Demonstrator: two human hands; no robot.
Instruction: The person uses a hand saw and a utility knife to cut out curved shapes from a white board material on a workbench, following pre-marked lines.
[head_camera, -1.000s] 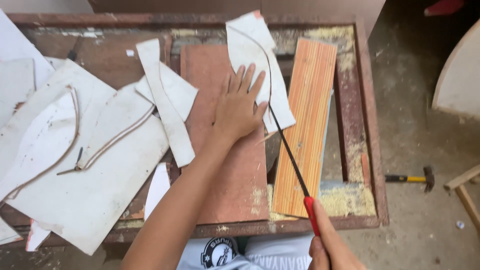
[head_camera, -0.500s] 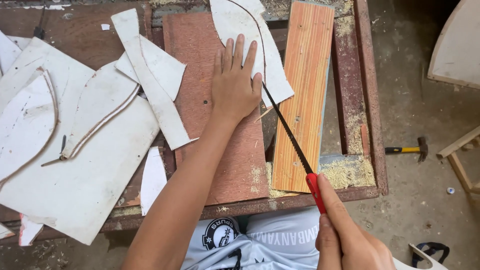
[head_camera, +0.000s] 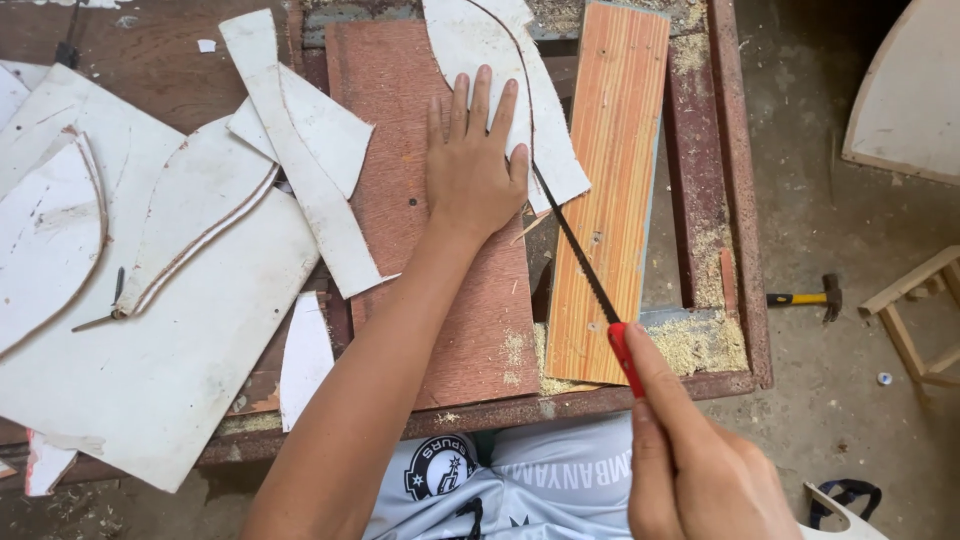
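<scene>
Two hands working: left hand (head_camera: 475, 170) open, flat, pressing white sheet (head_camera: 500, 70) on worktop (head_camera: 735, 200); right hand (head_camera: 700, 460) gripping red-handled saw (head_camera: 580, 265), blade at sheet edge.

Taking the flat board (head_camera: 440, 290) in the middle of the counter (head_camera: 745, 330) as landmark: the left hand (head_camera: 475, 170) lies flat on its far right part, partly on a curved cut sheet (head_camera: 555, 140) that overlaps the board's far right corner. Just right of the board lies a narrow plank (head_camera: 615, 190), and the saw (head_camera: 575, 260), held by the right hand (head_camera: 700, 470), runs slantwise between board and plank. Left of the board, cut sheets (head_camera: 170, 330) overlap; a hammer (head_camera: 810, 298) lies on the floor far right.
</scene>
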